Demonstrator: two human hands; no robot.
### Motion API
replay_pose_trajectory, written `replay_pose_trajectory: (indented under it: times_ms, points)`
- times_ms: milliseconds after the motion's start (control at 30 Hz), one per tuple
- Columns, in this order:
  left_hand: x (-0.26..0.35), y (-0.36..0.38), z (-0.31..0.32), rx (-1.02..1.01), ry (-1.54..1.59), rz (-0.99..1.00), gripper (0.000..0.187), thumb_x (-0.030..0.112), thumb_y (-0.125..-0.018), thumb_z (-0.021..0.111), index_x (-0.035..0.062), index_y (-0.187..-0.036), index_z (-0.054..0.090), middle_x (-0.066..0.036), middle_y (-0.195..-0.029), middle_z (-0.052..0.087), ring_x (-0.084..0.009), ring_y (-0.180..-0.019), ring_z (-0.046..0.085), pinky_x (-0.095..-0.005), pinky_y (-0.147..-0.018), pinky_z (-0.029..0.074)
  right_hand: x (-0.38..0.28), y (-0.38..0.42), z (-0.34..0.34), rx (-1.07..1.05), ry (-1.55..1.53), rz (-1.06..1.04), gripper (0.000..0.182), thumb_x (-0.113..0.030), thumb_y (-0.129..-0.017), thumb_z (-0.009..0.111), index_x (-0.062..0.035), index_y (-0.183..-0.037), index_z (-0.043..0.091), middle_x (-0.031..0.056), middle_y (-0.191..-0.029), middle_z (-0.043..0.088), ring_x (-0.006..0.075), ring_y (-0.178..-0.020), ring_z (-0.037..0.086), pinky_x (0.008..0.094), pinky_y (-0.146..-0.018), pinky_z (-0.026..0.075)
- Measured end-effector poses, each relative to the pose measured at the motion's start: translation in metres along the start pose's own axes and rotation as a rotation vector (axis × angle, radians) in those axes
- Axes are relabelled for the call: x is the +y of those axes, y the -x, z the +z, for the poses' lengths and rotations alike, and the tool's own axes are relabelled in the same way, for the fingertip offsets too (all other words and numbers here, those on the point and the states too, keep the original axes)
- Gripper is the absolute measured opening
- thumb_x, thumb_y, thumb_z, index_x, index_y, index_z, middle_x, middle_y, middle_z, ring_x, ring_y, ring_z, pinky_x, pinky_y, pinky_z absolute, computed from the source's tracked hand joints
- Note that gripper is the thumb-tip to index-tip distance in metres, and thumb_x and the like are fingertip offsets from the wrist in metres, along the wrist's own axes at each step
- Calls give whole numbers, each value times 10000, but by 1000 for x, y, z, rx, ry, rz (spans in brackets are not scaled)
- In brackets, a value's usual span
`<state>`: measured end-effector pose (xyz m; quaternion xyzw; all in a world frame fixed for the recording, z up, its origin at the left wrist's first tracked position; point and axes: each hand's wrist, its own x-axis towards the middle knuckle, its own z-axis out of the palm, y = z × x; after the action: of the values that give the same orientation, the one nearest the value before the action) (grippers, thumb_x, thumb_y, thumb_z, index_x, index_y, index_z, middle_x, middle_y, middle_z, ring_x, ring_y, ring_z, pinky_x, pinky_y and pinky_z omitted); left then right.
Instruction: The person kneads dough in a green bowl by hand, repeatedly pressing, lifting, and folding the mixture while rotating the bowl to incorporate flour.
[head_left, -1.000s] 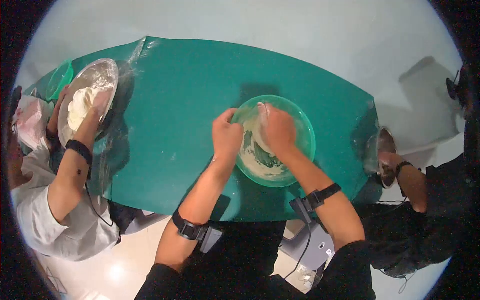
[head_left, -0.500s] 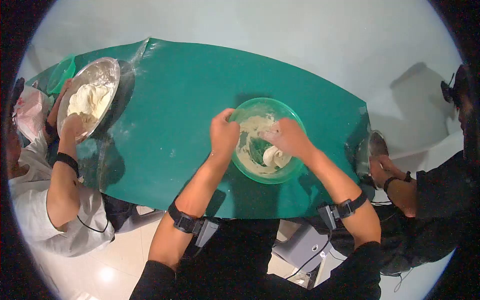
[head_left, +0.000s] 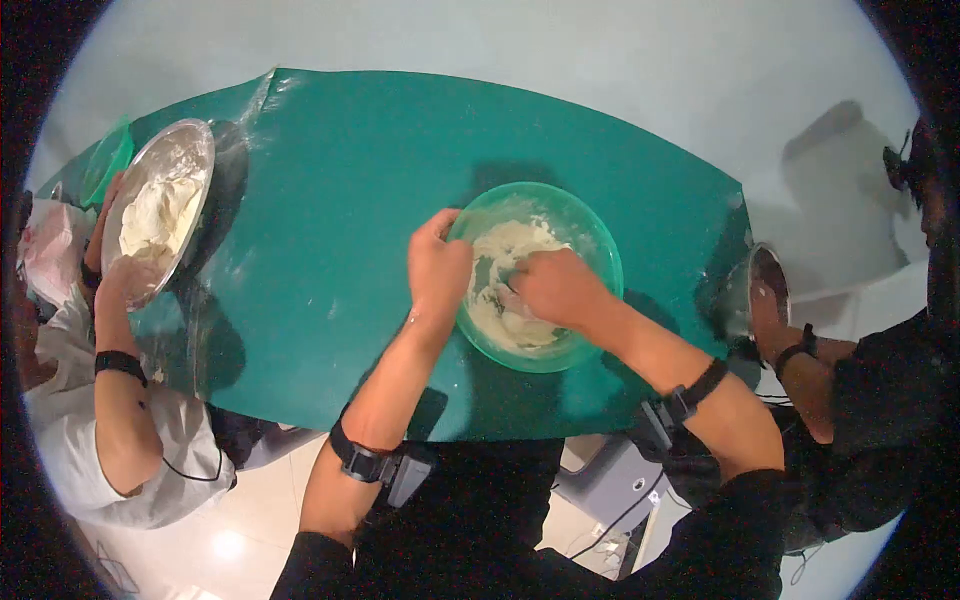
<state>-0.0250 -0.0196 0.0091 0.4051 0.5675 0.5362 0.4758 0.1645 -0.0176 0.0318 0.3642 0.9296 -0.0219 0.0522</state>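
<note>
A translucent green bowl (head_left: 592,225) stands on the table, its inner wall smeared with pale, sticky dough (head_left: 515,236). My left hand (head_left: 440,262) is closed round the bowl's left rim. Inside the bowl, my right hand (head_left: 558,288) is curled with its fingers down in a lump of dough (head_left: 522,330). The fingertips and part of the lump are hidden beneath that hand.
The table has a green cover (head_left: 350,180) with flour traces. At left a person in a white shirt works dough in a metal bowl (head_left: 200,150); a green basin (head_left: 110,160) is beyond. At right another person's hand is in a metal bowl (head_left: 740,300).
My right hand has moved down and left within the bowl onto the dough lump, which was in plain view before. My left hand stays on the rim.
</note>
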Motion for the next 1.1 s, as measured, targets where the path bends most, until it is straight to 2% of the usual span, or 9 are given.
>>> replay_pose_trajectory:
  times_ms: [100,200,400,500,600,700,900,1000,1100]
  points:
    - [-5,-4,0,-4,-25,40,378,-77,-761,496,-39,-1067,714,-113,-936,736,-170,-877,665,-303,-813,515,5,-19,9,34,-28,-17,535,-440,-1012,500,-53,-729,738,153,-786,716,360,-677,697,511,-628,578]
    - [7,4,0,9,60,-29,348,-76,-773,511,-30,-1051,714,-103,-906,732,-166,-845,656,-307,-792,513,10,-34,12,25,-53,119,526,-427,-1019,499,-49,-743,738,158,-791,719,357,-680,698,504,-619,570]
    - [1,2,10,71,-25,-20,318,-66,-793,512,-19,-1031,717,-106,-859,724,-166,-798,647,-317,-751,515,21,-56,25,491,-68,252,511,-410,-1013,521,-47,-710,714,172,-791,712,359,-681,695,512,-625,553]
    - [-1,2,5,43,-19,-25,395,-65,-788,490,-17,-1100,728,-136,-914,749,-183,-821,668,-332,-771,524,7,-56,15,448,-128,412,456,-375,-1007,554,-37,-742,706,188,-821,712,381,-715,694,511,-667,545]
    - [-4,-5,3,30,-10,62,443,-59,-774,482,-20,-1142,726,-155,-940,759,-202,-839,690,-334,-795,531,-4,-55,-5,431,-616,697,378,-336,-1001,575,-38,-813,714,203,-861,720,410,-774,693,521,-706,527]
    - [-4,-1,-1,2,-43,95,453,-46,-760,486,-19,-1145,724,-169,-934,758,-229,-846,708,-344,-813,537,34,-21,-20,121,-871,583,362,-343,-1017,575,-25,-1021,749,194,-923,745,398,-881,704,442,-797,540]
    - [-3,-6,2,-22,-103,141,429,-35,-753,487,11,-1101,734,-181,-918,755,-279,-841,722,-375,-812,542,35,37,-37,14,-526,398,395,-246,-870,733,-3,-1179,700,252,-1095,720,389,-1016,708,436,-887,536]
    - [-2,-5,2,-19,-94,111,414,-30,-756,488,22,-1081,739,-177,-918,757,-284,-847,726,-378,-808,543,22,40,-38,62,-566,463,488,-143,-767,789,3,-1221,685,239,-1155,716,335,-1055,710,403,-918,535]
    - [-1,-5,3,7,-132,147,398,-17,-764,492,29,-1070,742,-178,-914,755,-289,-845,725,-377,-799,542,27,39,-48,55,-738,447,507,-98,-746,798,21,-1227,689,201,-1149,733,275,-1059,708,382,-937,534]
